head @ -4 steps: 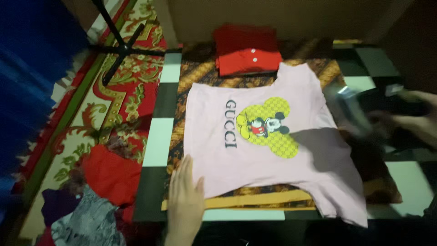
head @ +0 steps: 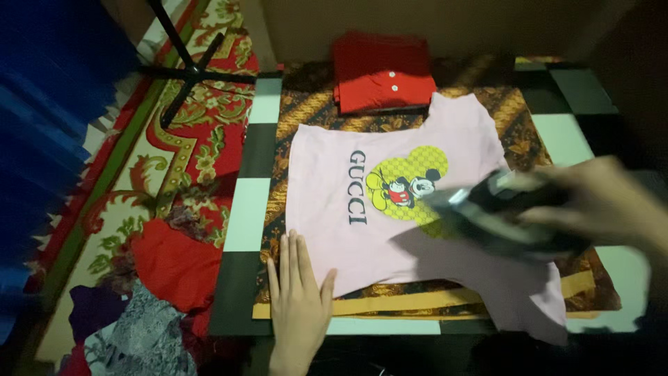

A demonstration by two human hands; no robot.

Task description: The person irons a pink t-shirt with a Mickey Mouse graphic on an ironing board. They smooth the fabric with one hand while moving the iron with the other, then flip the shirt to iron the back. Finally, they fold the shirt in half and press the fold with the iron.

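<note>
A pink T-shirt (head: 410, 216) lies spread flat on a brown patterned cloth (head: 313, 111), which covers a black-and-white checkered floor (head: 247, 202). The shirt's front faces up, showing dark lettering and a yellow-green cartoon print near its middle. The left hand (head: 298, 306) rests palm down, fingers stretched out and together with the thumb spread, its grip flat and closed on nothing; it presses the shirt's lower left corner where the hem meets the cloth. The right hand (head: 598, 202) reaches in from the right, blurred by motion, its grip wrapped around the handle of a dark iron (head: 501, 212). The iron sits over the right half of the shirt, just beside the print, its pointed end toward the left; whether its sole touches the fabric cannot be told through the blur. Beyond the shirt, at the far edge of the cloth, a folded red garment (head: 383, 76) with white buttons lies near the shirt's upper sleeve. To the left, a red floral carpet (head: 202, 139) carries a black stand (head: 184, 66), and a heap of red and grey clothes (head: 149, 306) lies at the lower left.
</note>
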